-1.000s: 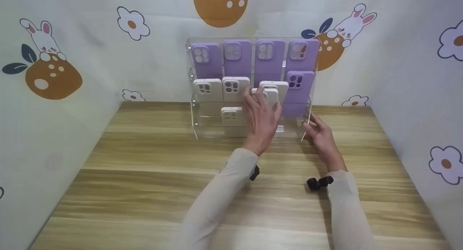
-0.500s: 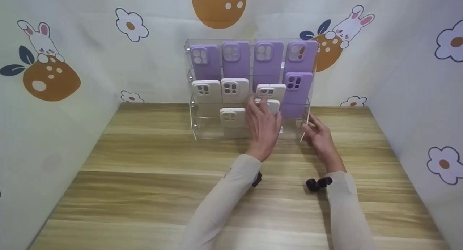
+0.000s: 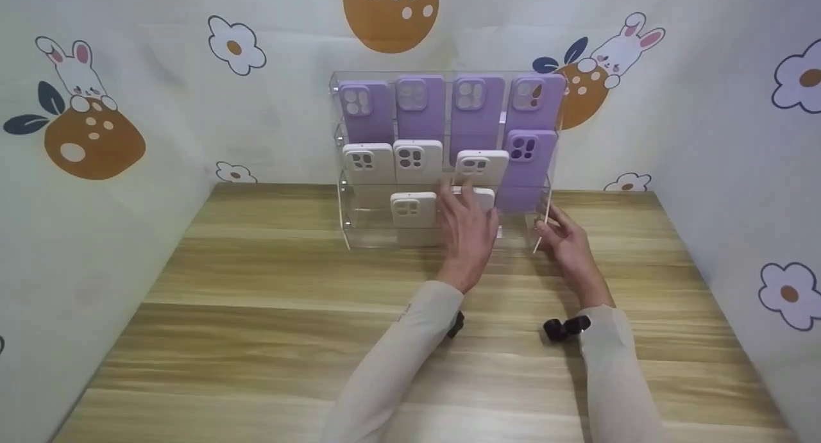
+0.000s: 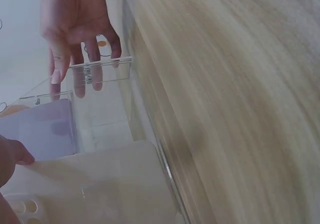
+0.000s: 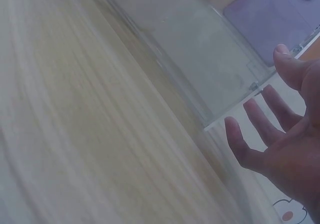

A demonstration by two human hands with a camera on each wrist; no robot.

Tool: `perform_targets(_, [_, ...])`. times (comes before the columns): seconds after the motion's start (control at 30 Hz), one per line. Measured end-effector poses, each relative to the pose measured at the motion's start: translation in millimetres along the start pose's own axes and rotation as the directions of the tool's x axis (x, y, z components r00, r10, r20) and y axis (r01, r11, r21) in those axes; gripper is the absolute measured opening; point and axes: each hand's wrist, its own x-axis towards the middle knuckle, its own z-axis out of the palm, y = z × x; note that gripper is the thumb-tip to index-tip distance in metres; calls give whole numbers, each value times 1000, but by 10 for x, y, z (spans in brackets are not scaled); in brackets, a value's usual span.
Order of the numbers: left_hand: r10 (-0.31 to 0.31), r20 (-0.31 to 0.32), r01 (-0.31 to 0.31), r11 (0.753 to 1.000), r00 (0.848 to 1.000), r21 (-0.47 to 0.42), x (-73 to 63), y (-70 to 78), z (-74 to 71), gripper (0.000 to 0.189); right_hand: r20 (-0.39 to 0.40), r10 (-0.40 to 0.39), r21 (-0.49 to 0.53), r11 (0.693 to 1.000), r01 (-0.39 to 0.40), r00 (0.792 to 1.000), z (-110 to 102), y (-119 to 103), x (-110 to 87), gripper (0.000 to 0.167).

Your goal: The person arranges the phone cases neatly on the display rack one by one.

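A clear acrylic display rack (image 3: 372, 238) stands on the table with phone cases leaning in its tiers. In the head view, my left hand (image 3: 467, 238) grips a white phone case (image 3: 483, 198) in the lowest tier, fingers over its upper part. The left wrist view has my thumb (image 4: 24, 156) at the long edge of that case. Beside it on the left leans another white case (image 3: 414, 209); one more (image 3: 482, 166) sits in the tier above. My right hand (image 3: 569, 247) holds the rack's right side panel, thumb (image 5: 285, 58) at the front edge and fingers outside.
Several purple cases (image 3: 478, 113) fill the top tier, with one more purple case (image 3: 529, 174) below at the right. Two white cases (image 3: 418, 158) lean at the left of the middle tier. Printed cloth walls (image 3: 282, 109) enclose the wooden table (image 3: 256, 340).
My left hand has moved down with the white phone case, from in front of the middle tier into the lowest one. The right hand has stayed on the rack's side.
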Motion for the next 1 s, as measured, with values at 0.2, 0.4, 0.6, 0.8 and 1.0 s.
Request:
perform_targets(0.2, [56, 1, -55, 990, 998, 128, -32, 38, -19, 67, -5, -4, 2, 1000, 4, 1000, -14, 10, 1, 62])
perform_targets(0.4, [193, 12, -182, 901, 981, 394, -77, -12, -99, 76, 2, -1, 4, 1000, 1, 1000, -26, 1, -6, 62])
perform_targets(0.6, [430, -54, -379, 842, 901, 384, -61, -296, -354, 92, 0, -1, -19, 1000, 1, 1000, -10, 9, 2, 62])
perform_targets(0.8, [639, -208, -585, 765, 740, 268, 115, -838, -801, 75, 4, 13, -68, 998, -13, 1000, -93, -21, -56, 62])
perform_targets(1.0, [551, -103, -516, 821, 828, 244, 367, -1605, -1248, 62, 51, 34, -296, 955, -17, 998, -285, -179, -122, 60])
